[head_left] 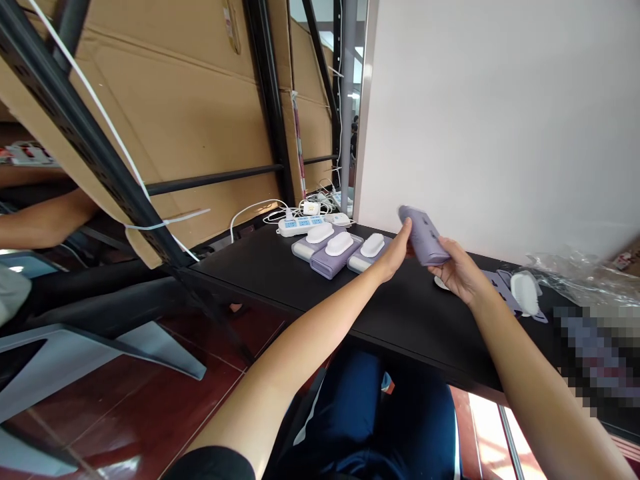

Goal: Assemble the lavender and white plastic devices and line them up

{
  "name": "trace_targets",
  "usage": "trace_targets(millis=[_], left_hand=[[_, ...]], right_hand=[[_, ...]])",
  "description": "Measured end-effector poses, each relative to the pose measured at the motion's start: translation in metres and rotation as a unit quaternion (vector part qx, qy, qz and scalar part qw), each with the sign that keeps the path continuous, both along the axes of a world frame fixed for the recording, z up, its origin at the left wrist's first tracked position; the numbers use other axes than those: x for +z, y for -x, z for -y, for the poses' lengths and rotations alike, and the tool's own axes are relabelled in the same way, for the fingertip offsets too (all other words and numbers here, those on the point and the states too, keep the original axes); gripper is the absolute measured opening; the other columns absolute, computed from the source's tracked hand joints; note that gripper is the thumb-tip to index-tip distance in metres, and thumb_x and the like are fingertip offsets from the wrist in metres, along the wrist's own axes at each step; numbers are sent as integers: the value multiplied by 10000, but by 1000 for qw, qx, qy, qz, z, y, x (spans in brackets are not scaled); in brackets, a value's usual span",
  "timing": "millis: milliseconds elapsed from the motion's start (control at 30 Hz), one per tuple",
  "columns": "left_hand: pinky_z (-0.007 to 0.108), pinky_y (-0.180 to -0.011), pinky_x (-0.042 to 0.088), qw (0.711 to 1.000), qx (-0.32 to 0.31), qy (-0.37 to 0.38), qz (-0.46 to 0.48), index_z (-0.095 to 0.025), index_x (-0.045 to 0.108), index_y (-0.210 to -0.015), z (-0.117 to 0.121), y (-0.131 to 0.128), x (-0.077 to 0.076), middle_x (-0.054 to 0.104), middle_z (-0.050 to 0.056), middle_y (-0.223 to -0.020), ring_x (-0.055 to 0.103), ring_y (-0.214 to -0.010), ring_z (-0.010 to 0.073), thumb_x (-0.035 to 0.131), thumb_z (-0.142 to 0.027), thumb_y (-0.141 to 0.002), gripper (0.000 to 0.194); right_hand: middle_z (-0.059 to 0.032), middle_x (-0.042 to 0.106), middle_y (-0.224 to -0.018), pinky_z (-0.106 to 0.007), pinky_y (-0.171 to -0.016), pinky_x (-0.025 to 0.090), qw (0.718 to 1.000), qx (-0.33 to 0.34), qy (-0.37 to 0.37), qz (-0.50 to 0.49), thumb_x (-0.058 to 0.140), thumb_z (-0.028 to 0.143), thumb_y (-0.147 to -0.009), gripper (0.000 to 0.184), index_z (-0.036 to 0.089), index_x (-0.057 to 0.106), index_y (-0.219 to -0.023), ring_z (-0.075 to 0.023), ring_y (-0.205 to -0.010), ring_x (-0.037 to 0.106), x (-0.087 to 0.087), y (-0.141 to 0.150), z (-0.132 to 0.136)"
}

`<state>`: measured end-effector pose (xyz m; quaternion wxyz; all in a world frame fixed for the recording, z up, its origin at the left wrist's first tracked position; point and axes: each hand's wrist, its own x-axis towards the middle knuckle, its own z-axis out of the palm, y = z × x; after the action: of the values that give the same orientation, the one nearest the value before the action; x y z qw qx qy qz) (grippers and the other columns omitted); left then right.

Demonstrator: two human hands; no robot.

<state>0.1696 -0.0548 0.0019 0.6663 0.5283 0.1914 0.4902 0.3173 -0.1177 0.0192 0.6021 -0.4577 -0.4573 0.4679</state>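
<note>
A matte lilac plastic housing, rounded and bar-shaped, is held above the black table, gripped between the partly curled left hand and the half-open right hand. It is kept just short of the smooth white wall panel. Three white-capped units are lined up nearby, beside the left hand.

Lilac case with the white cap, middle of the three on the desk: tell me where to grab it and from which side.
Take the lilac case by its near end, coming from the front edge of the black desk. The neighbouring units sit close along its long sides, leaving little finger room, while that end stands free. Avoid the white oval cap, which may be a separate piece.
</note>
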Motion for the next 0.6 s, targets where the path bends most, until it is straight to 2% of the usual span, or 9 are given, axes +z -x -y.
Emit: trace_targets(millis=[67,100,200,233,300,367,467,533,600], left_hand=[[377,-930,552,995,-36,61,70,-169,663,-1230,1,1,3,757,122,-1021,713,-989,256,378,-701,-980,653],[393,-924,562,990,-56,98,81,-151,672,-1212,2,3,5,759,136,-1015,720,-975,267,368,-700,-981,669],[421,-884,591,980,-67,165,93,-129,674,-1194,2,7,10,758,153,-979,735,-921,276,373,-689,-980,671],[420,-873,597,978,-60,177,95,-127,671,-1197,1,8,10,756,152,-972,738,-911,273,379,-686,-980,667],[412,-861,602,976,-46,189,98,-124,663,-1209,0,8,9,752,149,-969,741,-904,267,391,-682,-979,661],[404,-858,602,977,-36,186,98,-122,655,-1223,-2,8,8,749,146,-973,740,-904,263,415,-674,-977,650],[395,-853,598,980,-25,172,92,-128,644,-1242,-2,7,6,746,134,-966,737,-897,257,453,-668,-967,635],[385,-853,592,982,-18,167,85,-135,640,-1251,0,6,6,744,126,-964,734,-893,248,471,-666,-963,627],[374,-859,586,983,-13,164,80,-136,643,-1247,1,6,6,745,126,-978,732,-895,239,486,-664,-959,622]], right_hand=[[9,694,-884,-343,-674,605,988,2,-8,154,747,569,-812,351,282,603,-954,-189,-759,665,1,-2,3],[0,700,-872,-375,-719,599,968,-3,-22,252,714,592,-832,341,276,624,-924,-207,-778,666,1,-6,3],[-40,739,-939,-476,-900,537,856,-10,-67,512,636,558,-883,294,276,718,-886,-272,-914,673,2,-34,4],[-48,749,-1008,-511,-956,504,824,-11,-71,562,668,511,-858,245,294,745,-942,-298,-987,672,1,-45,3],[-62,752,-1066,-578,-996,460,773,-6,-47,633,807,414,-703,344,331,764,-1035,-350,-1055,663,-4,-67,2],[-48,758,-967,-619,-992,442,743,4,-10,669,854,321,-613,448,364,764,-1049,-349,-981,682,-12,-81,-1],[-32,754,-901,-587,-939,470,739,-7,16,674,817,274,-643,420,364,747,-1048,-308,-871,693,-21,-86,-5],[-39,759,-939,-487,-822,518,758,-8,26,651,805,298,-665,397,341,729,-1052,-285,-821,689,-23,-81,-7],[-37,757,-942,-394,-705,515,790,-6,25,612,806,331,-677,376,318,715,-1041,-257,-769,678,-20,-75,-7]])
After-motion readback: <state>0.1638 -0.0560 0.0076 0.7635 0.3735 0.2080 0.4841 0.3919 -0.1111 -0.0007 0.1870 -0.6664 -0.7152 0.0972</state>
